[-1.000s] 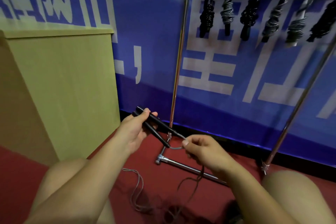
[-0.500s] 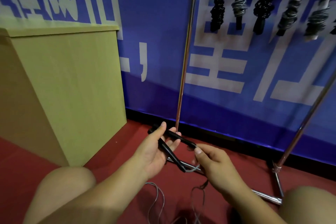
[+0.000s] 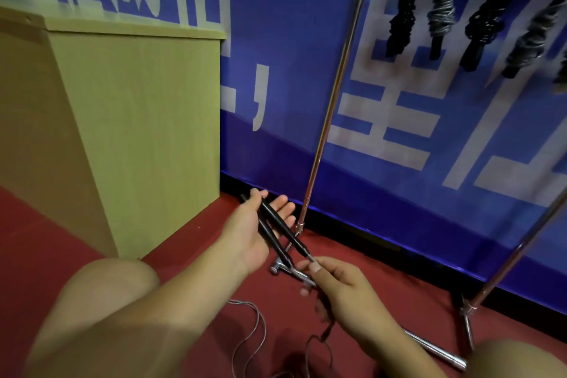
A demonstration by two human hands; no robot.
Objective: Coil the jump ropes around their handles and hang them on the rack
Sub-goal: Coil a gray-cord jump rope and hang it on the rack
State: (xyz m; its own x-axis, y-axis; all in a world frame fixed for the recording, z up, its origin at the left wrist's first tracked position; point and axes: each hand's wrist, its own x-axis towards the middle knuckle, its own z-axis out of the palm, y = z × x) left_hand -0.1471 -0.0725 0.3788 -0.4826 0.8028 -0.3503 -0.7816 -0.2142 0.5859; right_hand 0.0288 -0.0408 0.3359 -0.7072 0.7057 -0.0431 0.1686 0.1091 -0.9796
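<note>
Two black handles (image 3: 277,228) lie side by side across the left hand (image 3: 250,233), its grip wide, fingers straight. Right hand (image 3: 340,288) has a narrow grip, pinching the cord (image 3: 251,331) at the handles' near ends; loose cord trails on the red floor (image 3: 190,242). Coiled ropes (image 3: 441,9) hang on the rack (image 3: 329,110), far right.

Blue banner wall (image 3: 276,70) (red floor (image 3: 46,239))
</note>
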